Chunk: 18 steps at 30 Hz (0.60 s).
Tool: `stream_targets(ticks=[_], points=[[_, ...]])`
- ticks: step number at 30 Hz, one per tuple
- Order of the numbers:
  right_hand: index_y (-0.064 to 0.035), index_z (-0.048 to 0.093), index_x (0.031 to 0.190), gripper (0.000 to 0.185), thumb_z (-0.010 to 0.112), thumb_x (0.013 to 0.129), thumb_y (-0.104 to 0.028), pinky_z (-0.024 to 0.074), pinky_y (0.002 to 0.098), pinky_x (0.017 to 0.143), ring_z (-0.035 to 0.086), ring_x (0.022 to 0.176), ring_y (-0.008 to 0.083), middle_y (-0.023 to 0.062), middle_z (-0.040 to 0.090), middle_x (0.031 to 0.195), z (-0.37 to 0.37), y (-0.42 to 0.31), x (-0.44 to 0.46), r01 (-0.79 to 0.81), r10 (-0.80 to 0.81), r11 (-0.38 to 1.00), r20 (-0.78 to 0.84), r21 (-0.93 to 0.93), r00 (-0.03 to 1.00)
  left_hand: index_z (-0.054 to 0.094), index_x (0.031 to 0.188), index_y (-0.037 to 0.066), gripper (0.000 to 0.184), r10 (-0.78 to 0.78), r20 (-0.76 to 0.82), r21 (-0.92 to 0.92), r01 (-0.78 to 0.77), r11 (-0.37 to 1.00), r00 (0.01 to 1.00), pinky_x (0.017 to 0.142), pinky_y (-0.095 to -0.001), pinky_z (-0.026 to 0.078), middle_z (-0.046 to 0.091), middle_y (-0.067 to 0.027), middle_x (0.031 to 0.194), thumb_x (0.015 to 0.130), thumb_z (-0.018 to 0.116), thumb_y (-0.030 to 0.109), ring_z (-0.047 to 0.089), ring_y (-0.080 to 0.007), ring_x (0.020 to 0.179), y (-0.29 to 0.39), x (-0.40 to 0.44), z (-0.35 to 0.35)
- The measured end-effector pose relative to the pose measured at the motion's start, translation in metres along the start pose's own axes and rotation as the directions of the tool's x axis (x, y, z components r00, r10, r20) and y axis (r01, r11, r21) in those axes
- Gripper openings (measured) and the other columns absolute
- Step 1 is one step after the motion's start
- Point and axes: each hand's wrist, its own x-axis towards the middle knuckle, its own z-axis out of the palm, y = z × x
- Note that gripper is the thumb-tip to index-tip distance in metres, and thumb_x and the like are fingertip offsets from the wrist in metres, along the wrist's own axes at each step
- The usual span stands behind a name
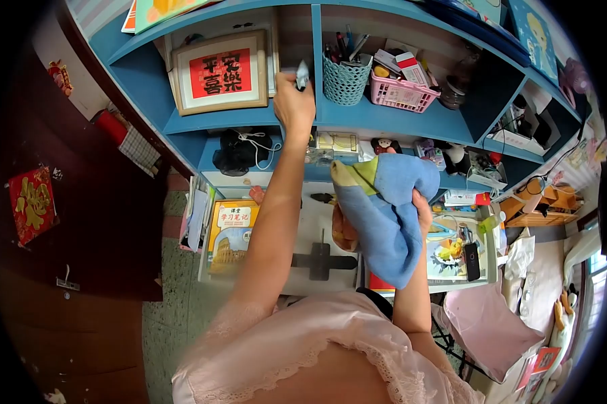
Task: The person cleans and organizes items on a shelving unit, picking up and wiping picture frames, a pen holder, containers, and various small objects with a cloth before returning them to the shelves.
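My left hand (295,104) reaches up to the blue shelf, near the upright divider. Its fingers are closed on a small shiny pale object (303,73); what kind it is I cannot make out. Beside it on the left stands a framed red print (220,74) with black characters. To its right is a teal woven pen basket (346,79). My right hand (422,214) grips a bunched blue cloth (398,209) with a yellow-green part, held in front of the lower shelf. The cloth hides most of those fingers.
A pink basket (403,93) of small items stands on the same shelf. Below are a black bundle (239,151) with a white cable, an open drawer with a yellow notebook (231,232), and a black phone (472,261). A dark door (81,202) is at left.
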Motion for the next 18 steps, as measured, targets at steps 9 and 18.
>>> stream_targets(ticks=[9,18], points=[[0.0012,0.038,0.13,0.06,0.06,0.079,-0.021,0.0304,0.0395,0.105,0.044,0.122,0.0284,0.0178,0.043,0.134,-0.033,-0.012,0.0,-0.056,0.046,0.996,-0.118,-0.077,0.992,0.06,0.108,0.005,0.042,0.218,0.274,0.183,-0.273,0.944,0.937,0.09,-0.041,0.038,0.055,-0.0157,0.112,0.073,0.069,0.026,0.049,-0.0329,0.107,-0.031,-0.017,-0.033],[-0.0009,0.042,0.128,0.056,0.06,0.078,-0.019,0.0372,0.0398,0.1,0.05,0.114,0.0278,0.0148,0.051,0.123,-0.029,-0.011,0.0,-0.112,0.103,0.993,-0.192,-0.04,0.976,0.064,0.104,0.004,0.039,0.286,0.177,0.225,-0.322,0.92,0.942,0.089,-0.0389,0.04,0.054,-0.0156,0.106,0.071,0.073,0.022,0.049,-0.0333,0.101,-0.029,-0.026,-0.045]])
